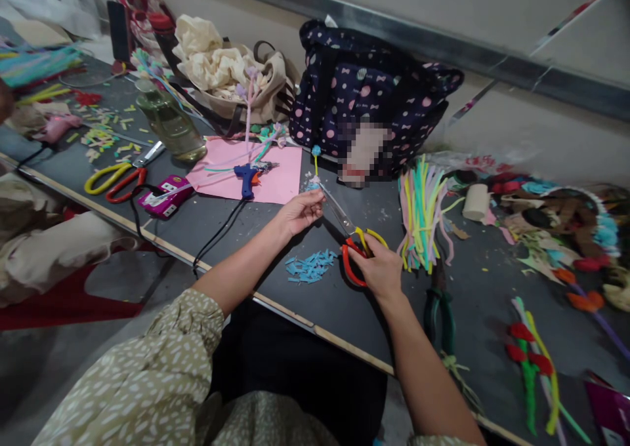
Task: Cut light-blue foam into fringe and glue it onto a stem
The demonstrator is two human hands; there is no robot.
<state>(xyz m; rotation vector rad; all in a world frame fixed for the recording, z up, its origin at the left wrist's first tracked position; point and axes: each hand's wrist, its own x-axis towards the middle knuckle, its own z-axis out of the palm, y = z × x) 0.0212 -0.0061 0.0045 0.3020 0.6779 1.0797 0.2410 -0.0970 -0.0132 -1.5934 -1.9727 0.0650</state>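
Observation:
My right hand (378,265) grips a pair of scissors (347,223) by the red and yellow handles, the blades pointing up and left. The blade tips reach the fingertips of my left hand (304,213), which is closed in a pinch. Whatever sits in that pinch is too small to make out. Just beyond the fingers stands a small yellow stem (315,165) with a blue tuft on top and pale pink and blue bits at its foot. Below my hands, a pile of short blue cut pieces (311,267) lies on the dark table (275,262).
A blue glue gun (247,178) rests on pink paper (280,176), its cord running off the front edge. Further left are a bottle (170,124) and other scissors (118,180). A patterned bag (374,85), bundled pipe cleaners (420,213) and green-handled pliers (440,308) stand or lie rightward.

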